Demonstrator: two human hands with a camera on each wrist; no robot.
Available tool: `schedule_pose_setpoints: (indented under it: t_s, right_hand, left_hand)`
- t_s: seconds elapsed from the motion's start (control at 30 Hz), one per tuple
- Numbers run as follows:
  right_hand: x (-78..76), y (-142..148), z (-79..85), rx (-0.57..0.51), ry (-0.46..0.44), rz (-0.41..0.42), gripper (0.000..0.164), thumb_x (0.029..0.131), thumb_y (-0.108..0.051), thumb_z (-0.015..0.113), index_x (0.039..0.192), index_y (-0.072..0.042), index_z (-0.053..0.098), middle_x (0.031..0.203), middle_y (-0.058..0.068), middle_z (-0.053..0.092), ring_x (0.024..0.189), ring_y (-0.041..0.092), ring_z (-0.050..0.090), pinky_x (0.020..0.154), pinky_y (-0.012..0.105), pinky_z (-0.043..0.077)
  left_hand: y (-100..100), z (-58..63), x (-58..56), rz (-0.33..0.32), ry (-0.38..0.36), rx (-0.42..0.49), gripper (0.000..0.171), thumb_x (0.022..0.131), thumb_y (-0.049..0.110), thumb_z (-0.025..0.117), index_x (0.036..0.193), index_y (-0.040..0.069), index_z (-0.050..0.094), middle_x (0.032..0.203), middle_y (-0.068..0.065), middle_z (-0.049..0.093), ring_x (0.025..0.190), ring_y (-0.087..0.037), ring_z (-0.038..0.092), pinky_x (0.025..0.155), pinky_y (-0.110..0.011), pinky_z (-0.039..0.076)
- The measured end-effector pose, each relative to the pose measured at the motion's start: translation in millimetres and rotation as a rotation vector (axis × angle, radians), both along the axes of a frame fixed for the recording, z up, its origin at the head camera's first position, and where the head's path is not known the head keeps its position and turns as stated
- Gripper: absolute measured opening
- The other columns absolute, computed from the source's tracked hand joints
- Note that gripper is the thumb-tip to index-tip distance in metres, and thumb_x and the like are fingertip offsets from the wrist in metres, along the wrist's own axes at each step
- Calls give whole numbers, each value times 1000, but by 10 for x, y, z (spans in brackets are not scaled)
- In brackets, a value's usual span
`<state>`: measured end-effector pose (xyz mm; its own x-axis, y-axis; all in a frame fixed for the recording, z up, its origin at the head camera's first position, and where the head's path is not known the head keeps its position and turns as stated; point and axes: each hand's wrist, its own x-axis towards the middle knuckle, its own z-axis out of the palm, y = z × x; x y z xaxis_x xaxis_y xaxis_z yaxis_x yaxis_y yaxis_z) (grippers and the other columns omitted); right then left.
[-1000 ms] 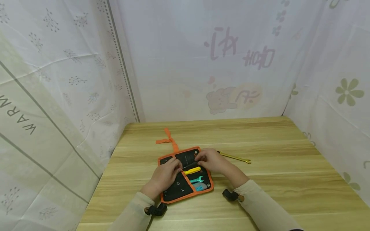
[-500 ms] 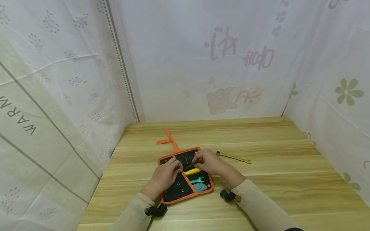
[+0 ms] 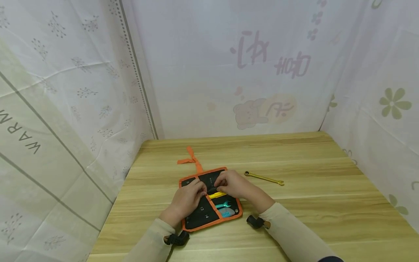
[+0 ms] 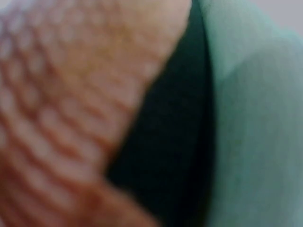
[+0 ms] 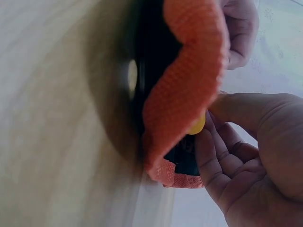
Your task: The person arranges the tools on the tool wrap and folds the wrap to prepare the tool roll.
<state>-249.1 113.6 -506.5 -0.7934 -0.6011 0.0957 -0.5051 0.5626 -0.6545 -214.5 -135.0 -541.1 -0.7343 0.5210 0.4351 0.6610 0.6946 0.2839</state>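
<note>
An unrolled black tool pouch [image 3: 209, 222] with orange trim lies on the table. My left hand [image 3: 187, 198] pinches the orange edge of its pocket strip. My right hand [image 3: 233, 184] is curled over the upper right pockets, thumb and fingertips pinching a slim dark tool mostly hidden by the fingers; its kind I cannot tell. Just below those fingertips a yellow handle [image 3: 216, 195] sticks out of a pocket. Under it sit a teal open-end wrench [image 3: 224, 204] and a grey-blue utility knife [image 3: 226, 212]. In the right wrist view, the right hand [image 5: 246, 156] is beside the yellow tip [image 5: 198, 124].
A gold combination wrench [image 3: 264, 178] lies on the wooden table [image 3: 307, 203] right of the pouch. Orange tie straps [image 3: 194, 159] stretch from the pouch's far edge. Patterned curtains [image 3: 203, 72] stand behind and at both sides. Skin and sleeve fill the blurred left wrist view.
My right hand has shifted a little left toward the pocket edge, uncovering the ring end of the gold wrench and covering more of the yellow handle. The left hand stays in place.
</note>
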Motion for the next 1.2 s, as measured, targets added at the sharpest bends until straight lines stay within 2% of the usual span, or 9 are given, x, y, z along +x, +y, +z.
schedule_pose_setpoints:
  t_s: [0.27, 0.5, 1.2]
  right_hand:
    - [9, -62, -1, 8, 6, 23, 10, 98, -10, 77, 103, -18, 81, 101, -9, 69, 85, 4, 64, 74, 24, 55]
    - [-1, -73, -50, 11, -14, 17, 11, 98, -10, 77, 102, -20, 80, 101, -9, 67, 86, 4, 64, 75, 24, 55]
    - [24, 20, -26, -8, -33, -15, 11, 99, -10, 75, 103, -19, 80, 98, -10, 66, 86, 6, 64, 75, 25, 56]
  left_hand:
    - [1, -32, -12, -24, 26, 29, 17, 98, 19, 77, 95, 26, 62, 90, 14, 50, 61, 1, 42, 53, -20, 41]
    - [16, -13, 5, -13, -1, 29, 15, 98, 19, 77, 95, 26, 63, 90, 14, 50, 62, 0, 43, 55, -21, 42]
    - [1, 29, 31, -2, -50, 16, 7, 102, 25, 71, 97, 24, 65, 92, 14, 52, 66, 0, 47, 59, -23, 45]
